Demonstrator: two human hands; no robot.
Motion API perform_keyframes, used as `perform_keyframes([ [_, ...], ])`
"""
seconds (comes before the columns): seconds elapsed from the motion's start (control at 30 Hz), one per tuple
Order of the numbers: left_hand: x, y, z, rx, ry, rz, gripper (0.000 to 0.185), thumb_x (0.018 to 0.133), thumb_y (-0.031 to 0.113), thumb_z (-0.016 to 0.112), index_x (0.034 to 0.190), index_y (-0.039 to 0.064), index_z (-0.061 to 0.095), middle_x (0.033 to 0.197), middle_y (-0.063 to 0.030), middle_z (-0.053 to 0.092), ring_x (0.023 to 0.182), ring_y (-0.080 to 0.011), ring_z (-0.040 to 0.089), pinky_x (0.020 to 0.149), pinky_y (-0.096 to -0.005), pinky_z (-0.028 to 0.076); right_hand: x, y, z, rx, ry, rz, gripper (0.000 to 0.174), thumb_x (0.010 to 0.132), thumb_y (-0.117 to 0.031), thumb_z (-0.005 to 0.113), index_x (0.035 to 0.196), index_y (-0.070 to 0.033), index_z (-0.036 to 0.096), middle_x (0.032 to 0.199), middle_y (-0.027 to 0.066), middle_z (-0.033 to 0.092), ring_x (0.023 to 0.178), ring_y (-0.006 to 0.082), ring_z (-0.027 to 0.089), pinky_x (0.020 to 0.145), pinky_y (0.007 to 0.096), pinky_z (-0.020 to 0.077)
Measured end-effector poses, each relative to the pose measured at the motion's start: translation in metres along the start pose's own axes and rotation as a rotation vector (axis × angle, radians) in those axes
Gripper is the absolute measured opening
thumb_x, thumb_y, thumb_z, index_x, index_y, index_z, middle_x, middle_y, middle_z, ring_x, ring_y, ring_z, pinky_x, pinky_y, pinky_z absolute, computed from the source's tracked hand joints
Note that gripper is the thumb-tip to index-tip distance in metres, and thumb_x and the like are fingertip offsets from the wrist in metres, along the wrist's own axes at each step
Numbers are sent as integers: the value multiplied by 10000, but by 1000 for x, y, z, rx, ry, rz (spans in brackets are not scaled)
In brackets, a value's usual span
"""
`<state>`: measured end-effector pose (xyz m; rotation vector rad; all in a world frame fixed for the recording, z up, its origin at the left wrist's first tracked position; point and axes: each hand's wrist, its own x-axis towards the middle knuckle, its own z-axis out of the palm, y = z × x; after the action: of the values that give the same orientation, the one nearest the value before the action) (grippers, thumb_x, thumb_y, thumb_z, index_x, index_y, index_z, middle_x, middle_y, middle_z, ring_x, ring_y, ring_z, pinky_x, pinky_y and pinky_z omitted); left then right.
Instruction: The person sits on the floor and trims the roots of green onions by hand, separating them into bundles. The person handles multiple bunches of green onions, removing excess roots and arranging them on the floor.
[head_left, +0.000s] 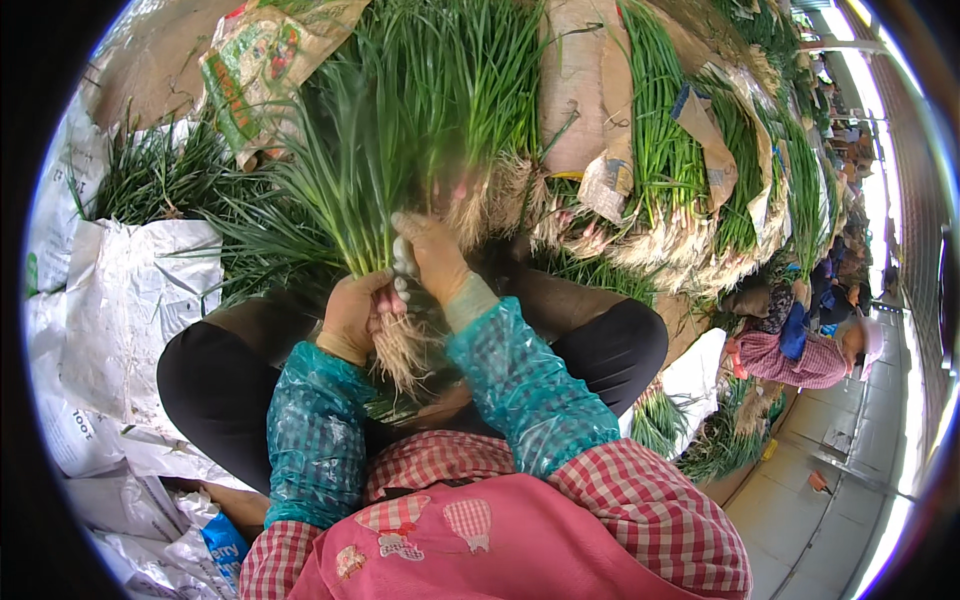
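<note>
In my left hand (352, 311) is a bunch of green onions (337, 187), gripped just above its pinkish bulbs, with pale roots hanging below. My right hand (431, 251), in a glove with whitish fingertips, touches the stems at the bunch's right side; whether it grips any of them I cannot tell. Beyond the hands lies a thick row of green onions (480, 82), leaves pointing away and roots towards me. More long leaves (270, 240) spread out left of the bunch.
A woven sack (577, 90) lies between onion rows, more bundles (664, 127) curving off to the right. White sacks (142, 300) are at the left. A printed sack (262, 75) is at the upper left. A co-worker in a checked top (795, 356) sits at the right.
</note>
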<state>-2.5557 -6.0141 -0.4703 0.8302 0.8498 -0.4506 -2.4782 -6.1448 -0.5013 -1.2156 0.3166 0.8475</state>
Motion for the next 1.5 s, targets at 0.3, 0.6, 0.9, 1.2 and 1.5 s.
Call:
perform_keyframes([
  [0.3, 11, -7, -11, -148, 246, 385, 151, 901, 119, 527, 912, -14, 597, 583, -38, 544, 428, -101, 497, 328, -197, 336, -6, -13, -28, -1144, -262, 211, 494, 921, -446, 476, 744, 7, 564, 627, 113, 643, 490, 181, 595, 578, 345, 488],
  [0.6, 9, 2, -5, -215, 103, 166, 222, 838, 82, 590, 1042, -5, 600, 599, -24, 511, 440, -77, 453, 329, -193, 298, 66, -51, -33, -1095, 350, -81, 204, 859, -240, 565, 926, -51, 603, 819, 140, 652, 803, 275, 635, 749, 384, 523],
  [0.9, 9, -13, 1, 23, 152, 83, 85, 819, 47, 611, 892, 25, 575, 557, -23, 526, 379, -82, 429, 319, -202, 321, -21, -16, -24, -526, -24, -66, 335, 920, -297, 570, 1027, 17, 623, 758, 38, 624, 591, 63, 533, 486, 209, 436],
  [1.2, -1, -18, 3, -50, 77, 78, 145, 799, 43, 612, 936, 28, 568, 607, -38, 544, 414, -83, 433, 338, -205, 314, 20, -1, -5, -876, 347, -117, 613, 827, -537, 592, 1064, 27, 541, 938, 185, 636, 882, 321, 609, 793, 420, 464],
  [1.5, -39, 8, 0, -137, 128, 373, 354, 826, 52, 574, 1174, 2, 536, 674, -21, 538, 482, -65, 444, 352, -188, 308, 68, 59, 10, -1449, 267, -504, 223, 841, -250, 510, 879, -57, 617, 852, 202, 643, 781, 361, 625, 698, 449, 503],
])
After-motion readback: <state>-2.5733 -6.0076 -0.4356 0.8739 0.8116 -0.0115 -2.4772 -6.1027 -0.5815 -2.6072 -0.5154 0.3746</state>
